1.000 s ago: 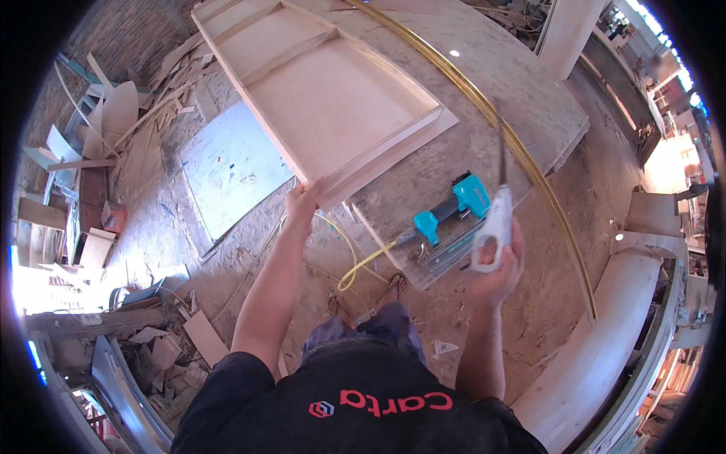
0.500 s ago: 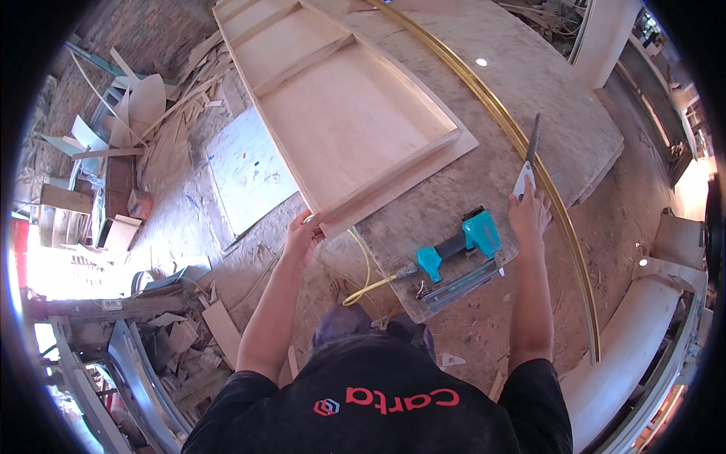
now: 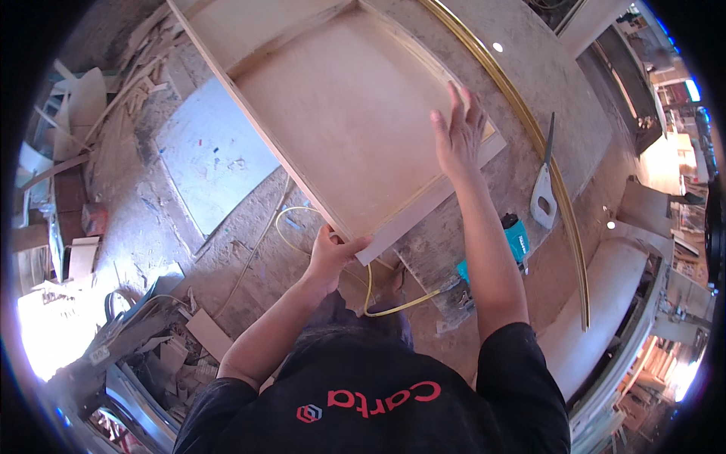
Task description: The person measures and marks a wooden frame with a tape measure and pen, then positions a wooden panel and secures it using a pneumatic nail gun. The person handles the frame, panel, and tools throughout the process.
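Note:
A shallow wooden frame with a panel base (image 3: 340, 121) lies across the workbench, a crosspiece dividing it. My left hand (image 3: 330, 259) is closed on its near left corner, thumb over the edge. At the right side of the frame is my right hand (image 3: 461, 136), fingers spread and holding nothing; whether it touches the rim I cannot tell. A handsaw (image 3: 544, 198) with a pale handle and dark blade lies on the bench to the right. Under my right forearm, a teal nail gun (image 3: 517, 240) is partly hidden.
Long gold trim strips (image 3: 538, 140) run along the bench beside the saw. A yellow air hose (image 3: 404, 308) loops from the nail gun below the frame. On the floor at left lies a white board (image 3: 215, 155), with wood scraps (image 3: 140, 94) past it.
The handsaw has left my right hand and now lies on the bench. That hand has moved left to the frame's right side. The frame appears nearer, my left hand still on its corner.

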The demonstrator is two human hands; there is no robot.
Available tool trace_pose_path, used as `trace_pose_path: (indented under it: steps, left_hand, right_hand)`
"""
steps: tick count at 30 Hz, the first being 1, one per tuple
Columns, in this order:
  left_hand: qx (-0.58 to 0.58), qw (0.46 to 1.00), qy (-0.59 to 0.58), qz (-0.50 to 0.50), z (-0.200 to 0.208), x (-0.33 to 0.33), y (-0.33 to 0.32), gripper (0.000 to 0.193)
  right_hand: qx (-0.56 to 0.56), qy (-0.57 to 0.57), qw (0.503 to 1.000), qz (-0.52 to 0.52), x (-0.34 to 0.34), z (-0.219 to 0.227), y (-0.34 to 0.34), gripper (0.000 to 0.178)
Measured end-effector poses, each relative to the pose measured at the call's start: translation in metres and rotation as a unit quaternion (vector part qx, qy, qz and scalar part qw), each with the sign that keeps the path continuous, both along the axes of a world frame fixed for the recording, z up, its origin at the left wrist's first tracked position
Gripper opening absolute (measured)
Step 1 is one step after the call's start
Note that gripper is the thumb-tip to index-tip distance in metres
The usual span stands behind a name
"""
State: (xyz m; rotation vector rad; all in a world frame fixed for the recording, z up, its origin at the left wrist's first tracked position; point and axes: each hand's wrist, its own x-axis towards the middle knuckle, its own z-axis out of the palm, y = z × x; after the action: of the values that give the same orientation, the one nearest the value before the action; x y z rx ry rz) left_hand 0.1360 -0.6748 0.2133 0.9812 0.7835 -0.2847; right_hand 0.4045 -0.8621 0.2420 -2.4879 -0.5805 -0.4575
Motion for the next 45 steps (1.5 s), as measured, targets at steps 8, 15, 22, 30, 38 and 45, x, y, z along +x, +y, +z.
trace_pose_path:
  steps: [8,15,22,30,38,45]
  left_hand:
    - [0.021,0.998,-0.051,-0.016,-0.022,-0.001,0.005,0.080]
    - [0.054,0.996,-0.067,-0.024,-0.027,-0.011,0.007,0.080]
    - [0.103,0.991,-0.078,-0.030,-0.038,-0.008,0.003,0.077]
    - [0.044,0.984,-0.089,-0.150,-0.002,-0.012,0.038,0.090]
    - [0.350,0.907,0.082,-0.218,-0.112,-0.167,0.185,0.070]
    - [0.426,0.723,0.354,-0.412,-0.236,-0.503,0.287,0.065]
  right_hand:
    - [-0.083,0.056,0.995,-0.021,0.003,-0.004,0.013,0.082]
    - [-0.126,-0.025,0.991,-0.035,-0.013,0.000,0.020,0.081]
    - [-0.110,0.058,0.991,-0.040,-0.005,-0.026,0.012,0.077]
    - [-0.041,0.053,0.997,-0.027,-0.002,-0.019,0.012,0.073]
    - [-0.060,0.063,0.995,-0.047,-0.001,-0.021,0.016,0.071]
    - [-0.072,0.037,0.995,-0.052,0.002,-0.045,0.012,0.067]
